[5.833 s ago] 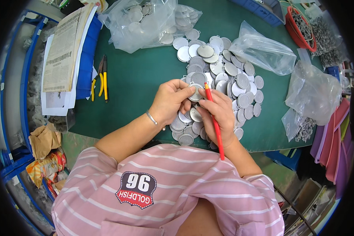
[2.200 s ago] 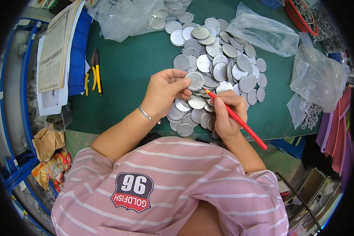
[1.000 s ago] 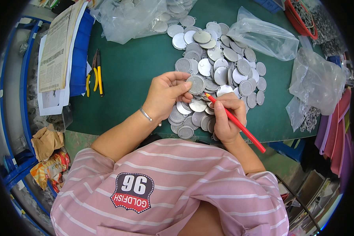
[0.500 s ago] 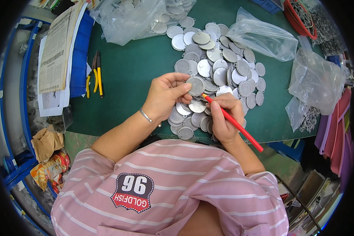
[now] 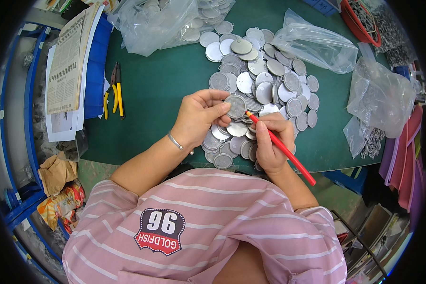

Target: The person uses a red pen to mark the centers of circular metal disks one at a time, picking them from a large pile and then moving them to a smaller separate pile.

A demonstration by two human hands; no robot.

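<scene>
Between thumb and fingers, my left hand (image 5: 202,113) pinches a round grey metal disc (image 5: 236,106) with a textured face and a rim. A red pencil (image 5: 287,152) is gripped in my right hand (image 5: 273,142), its tip at the disc's right edge; whether it touches cannot be made out. Beneath and beyond both hands spreads a heap of similar discs (image 5: 264,93), some showing a smooth shiny side, others a textured one. Small loops stick out from the rims of several.
Pliers with yellow handles (image 5: 119,97) lie on the green tabletop (image 5: 151,75), beside a blue bin (image 5: 97,71) with papers. Clear plastic bags (image 5: 317,42) rest past the heap. A red basket (image 5: 362,21) holds metal pieces at the far right. Blue shelving (image 5: 28,109) stands left.
The held disc has turned slightly in my left fingers. My right hand and the pencil have shifted very little.
</scene>
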